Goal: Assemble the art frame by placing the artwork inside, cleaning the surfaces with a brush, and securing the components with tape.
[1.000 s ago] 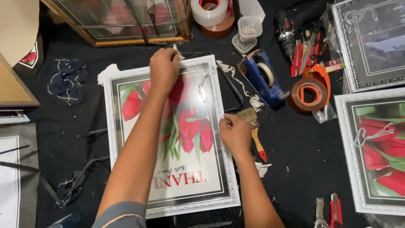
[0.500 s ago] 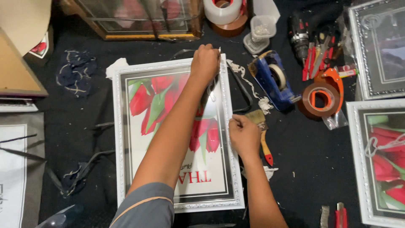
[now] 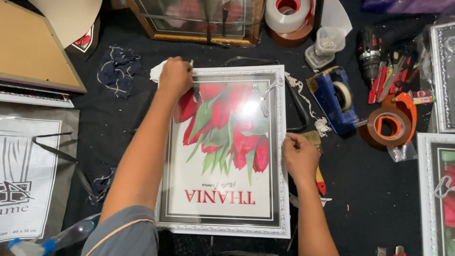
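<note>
Tape dispenser (image 3: 334, 99) lies right of picture frame (image 3: 282, 156).

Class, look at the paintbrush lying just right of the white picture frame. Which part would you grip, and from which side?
Grip the paintbrush by its red and yellow handle, probably coming from the open cloth to its right. The bristles point away, and the right hand and the frame crowd its left.

Operator: both forearms bare, no gloves. Left hand (image 3: 175, 76) and right hand (image 3: 299, 156) bare. Left upper arm: grey short sleeve (image 3: 123, 234), orange-trimmed hem.
</note>
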